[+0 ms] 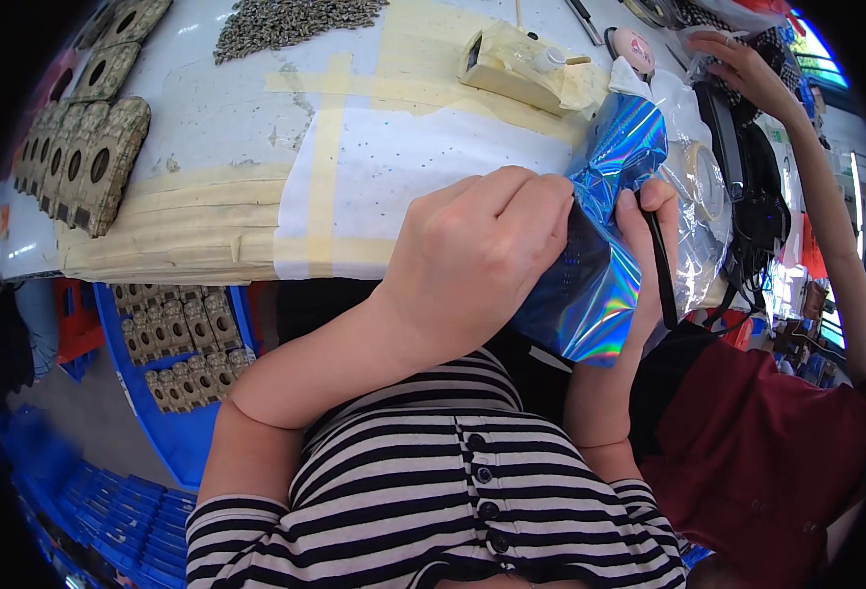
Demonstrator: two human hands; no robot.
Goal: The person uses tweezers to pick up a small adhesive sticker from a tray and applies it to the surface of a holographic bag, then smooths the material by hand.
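A shiny blue holographic foil bag (pixel 605 304) hangs at the table's front edge, gathered narrow in its middle. My left hand (pixel 487 250) is closed, its fingers pinching the left side of the bag near the gathered part. My right hand (pixel 646 221) is closed at the bag's right side, thumb and forefinger bent. A thin black stick-like tool (pixel 663 265) points down from its fingers; its kind I cannot make out. The bag's upper part (pixel 634 128) flares out over the table. What the bag contains is hidden.
Camouflage-patterned cases with round holes (pixel 75 162) stand at the table's left, and more lie in a blue tray (pixel 173 442) below. Small metal parts (pixel 281 27) are heaped at the back. A taped box (pixel 526 74) and clear plastic (pixel 698 187) lie near a co-worker's arm (pixel 826 167).
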